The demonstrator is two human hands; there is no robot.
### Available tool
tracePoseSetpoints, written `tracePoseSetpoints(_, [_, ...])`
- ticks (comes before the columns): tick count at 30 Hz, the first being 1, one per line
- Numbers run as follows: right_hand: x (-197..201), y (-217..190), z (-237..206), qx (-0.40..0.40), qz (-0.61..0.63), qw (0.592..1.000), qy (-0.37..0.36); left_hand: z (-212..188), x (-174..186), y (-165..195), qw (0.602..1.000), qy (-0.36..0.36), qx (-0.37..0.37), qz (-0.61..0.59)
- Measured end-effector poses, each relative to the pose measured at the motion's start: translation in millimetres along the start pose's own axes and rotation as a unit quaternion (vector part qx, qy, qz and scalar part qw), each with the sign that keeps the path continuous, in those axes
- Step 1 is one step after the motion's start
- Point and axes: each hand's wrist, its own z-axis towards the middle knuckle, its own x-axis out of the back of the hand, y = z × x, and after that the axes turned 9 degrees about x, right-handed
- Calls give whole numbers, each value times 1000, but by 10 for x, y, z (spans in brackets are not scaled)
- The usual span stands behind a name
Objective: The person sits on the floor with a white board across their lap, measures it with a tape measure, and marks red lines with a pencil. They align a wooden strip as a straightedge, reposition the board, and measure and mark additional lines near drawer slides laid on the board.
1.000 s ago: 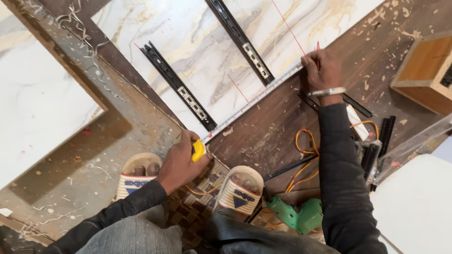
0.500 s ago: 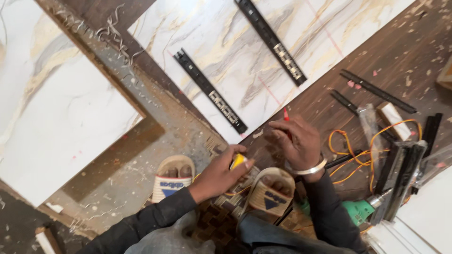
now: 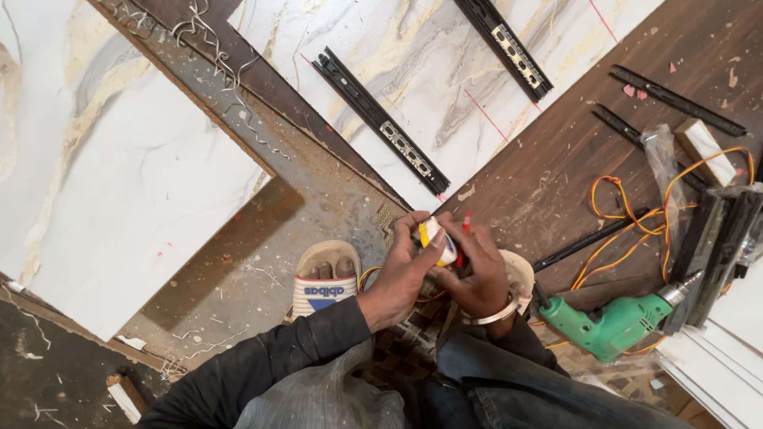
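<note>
- Closest to you, your dark sleeves and grey trousers fill the bottom of the view, and your two hands meet just above your knees.
- Your left hand is curled around a small yellow and white tape measure, fingers wrapped over its case and thumb on top, so the hand is closed on it.
- Your right hand, with a metal bangle at the wrist, presses against the same tape measure from the other side and also pinches a red pencil, whose tip points up and away from you.
- Beneath the hands, your feet sit in a pair of pale sandals: the left sandal shows in full, the right one is mostly hidden behind your right hand.
- Just right of your right knee, a green power drill lies on its side on the dark wooden floor, with its bit pointing up and to the right.
- An orange cord loops across the floor behind the drill.
- Further out, a marble-patterned board carries two black drawer slides lying diagonally, with thin red lines marked on it.
- On your left, another white marbled panel lies flat, with curled shavings scattered past its far edge.
- At the far right, more black slide rails rest on the wood.
</note>
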Motion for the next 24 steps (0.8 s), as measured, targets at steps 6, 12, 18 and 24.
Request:
tracePoseSetpoints(6, [60,225,54,47,-9,997,-53,104,131,-129,994,45,-29,97])
tracePoseSetpoints(12, [243,485,330,83,-35,982,-166,279,392,-77,999,-10,28,-12])
tracePoseSetpoints(18, [499,728,599,185,-62,953,-234,339,500,-38,996,2,-10,83])
tracePoseSetpoints(24, [1315,1156,1029,199,-182,951,-152,308,476,177,943,151,-66,289])
